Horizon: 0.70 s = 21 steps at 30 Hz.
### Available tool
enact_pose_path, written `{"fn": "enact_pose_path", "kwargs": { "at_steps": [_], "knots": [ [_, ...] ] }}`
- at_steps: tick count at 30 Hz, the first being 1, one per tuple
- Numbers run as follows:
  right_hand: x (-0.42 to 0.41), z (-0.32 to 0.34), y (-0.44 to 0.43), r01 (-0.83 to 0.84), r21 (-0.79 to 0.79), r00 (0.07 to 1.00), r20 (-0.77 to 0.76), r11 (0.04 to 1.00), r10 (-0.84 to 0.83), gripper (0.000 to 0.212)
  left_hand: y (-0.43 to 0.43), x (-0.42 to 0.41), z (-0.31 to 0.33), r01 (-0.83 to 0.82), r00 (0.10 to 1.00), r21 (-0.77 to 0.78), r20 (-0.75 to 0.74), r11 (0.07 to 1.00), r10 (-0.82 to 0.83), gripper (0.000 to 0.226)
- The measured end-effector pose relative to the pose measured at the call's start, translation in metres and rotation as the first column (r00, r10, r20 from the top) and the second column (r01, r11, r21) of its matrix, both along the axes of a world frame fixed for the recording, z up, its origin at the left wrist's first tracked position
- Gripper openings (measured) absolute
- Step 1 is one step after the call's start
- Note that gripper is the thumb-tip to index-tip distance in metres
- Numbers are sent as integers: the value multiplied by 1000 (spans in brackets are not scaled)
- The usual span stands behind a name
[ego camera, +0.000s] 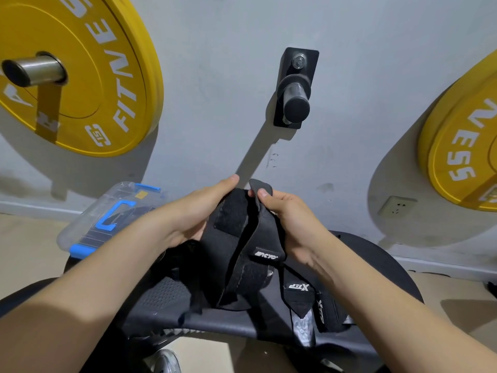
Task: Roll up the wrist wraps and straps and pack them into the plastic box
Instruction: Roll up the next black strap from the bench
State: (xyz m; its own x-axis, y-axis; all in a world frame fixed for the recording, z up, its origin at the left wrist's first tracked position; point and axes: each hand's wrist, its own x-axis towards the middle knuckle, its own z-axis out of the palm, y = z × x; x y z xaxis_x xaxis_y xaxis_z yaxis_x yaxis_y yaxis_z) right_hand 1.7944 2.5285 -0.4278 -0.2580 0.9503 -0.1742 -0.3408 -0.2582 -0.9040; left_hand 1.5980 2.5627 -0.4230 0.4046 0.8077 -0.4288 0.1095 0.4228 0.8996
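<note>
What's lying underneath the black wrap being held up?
Beneath the black wrap, held by the left hand and right hand, more black straps lie on a dark bench. The wrap hides how many.

**Yellow plates flank a bare peg on the grey wall**

Up on the grey wall [215, 36], a yellow plate [88, 84] marked FITNESS hangs at the left on a steel peg [33, 71]. A second yellow plate [462, 152] sits at the right edge, partly out of frame. Between them, a black wall peg [295, 90] carries nothing. A socket [397, 207] sits low on the wall under the right plate. Below, a black bench [382, 259] and tan floor [27, 251].
</note>
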Motion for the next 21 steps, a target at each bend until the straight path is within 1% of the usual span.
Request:
{"fn": "enact_pose_path", "kwargs": {
  "at_steps": [2, 3, 4, 5, 6, 7, 8, 9, 10, 11, 12, 13, 16, 18, 19, 21],
  "knots": [
    [0, 3, 4, 56, -31, 997, -54, 998, -58, 29, -3, -7, 4, 123, 989, -17, -84, 992, -124, 52],
    [1, 4, 7, 88, -42, 993, -73, 995, -90, 29, -5, -11, 5, 160, 974, -11, -159, 987, -160, 53],
    [2, 4, 9, 116, -53, 989, -82, 992, -120, 30, -5, -15, 5, 176, 955, 12, -246, 984, -168, 55],
    [4, 5, 11, 142, -66, 987, -64, 988, -146, 29, -6, -18, 6, 181, 937, 52, -311, 982, -156, 50],
    [6, 6, 12, 166, -77, 986, -7, 983, -167, 29, -6, -18, 6, 172, 933, 107, -338, 979, -126, 39],
    [9, 8, 13, 197, -69, 976, 110, 978, -188, 27, -6, -18, 6, 138, 939, 163, -335, 977, -77, 27],
    [13, 10, 13, 223, -31, 939, 276, 974, -206, 26, -7, -16, 6, 73, 953, 207, -302, 976, -8, 18],
    [18, 13, 12, 227, 29, 866, 452, 974, -215, 27, -7, -13, 6, -8, 966, 238, -247, 971, 68, 15],
    [23, 18, 10, 202, 89, 772, 599, 975, -215, 30, -6, -10, 6, -88, 972, 257, -188, 963, 139, 16],
    [27, 22, 8, 151, 135, 679, 705, 979, -202, 33, -5, -6, 7, -147, 973, 264, -133, 953, 187, 17],
    [30, 26, 6, 93, 155, 618, 765, 984, -179, 35, -3, -2, 8, -180, 974, 259, -87, 949, 209, 19],
    [32, 30, 4, 41, 156, 602, 785, 987, -149, 37, -2, 1, 9, -193, 977, 240, -42, 951, 209, 22],
    [30, 34, -4, -37, 137, 646, 759, 990, -81, 39, 0, 7, 10, -200, 972, 151, 151, 968, 178, 39],
    [28, 31, -7, -37, 146, 672, 736, 989, -83, 32, 0, 12, 10, -216, 957, 118, 224, 969, 186, 46],
    [26, 28, -8, -42, 141, 708, 702, 989, -70, 30, -1, 13, 10, -226, 949, 105, 247, 969, 195, 45],
    [24, 23, -8, -57, 147, 811, 584, 987, -40, 29, -1, 15, 12, -251, 925, 52, 306, 967, 224, 38]
  ]
}}
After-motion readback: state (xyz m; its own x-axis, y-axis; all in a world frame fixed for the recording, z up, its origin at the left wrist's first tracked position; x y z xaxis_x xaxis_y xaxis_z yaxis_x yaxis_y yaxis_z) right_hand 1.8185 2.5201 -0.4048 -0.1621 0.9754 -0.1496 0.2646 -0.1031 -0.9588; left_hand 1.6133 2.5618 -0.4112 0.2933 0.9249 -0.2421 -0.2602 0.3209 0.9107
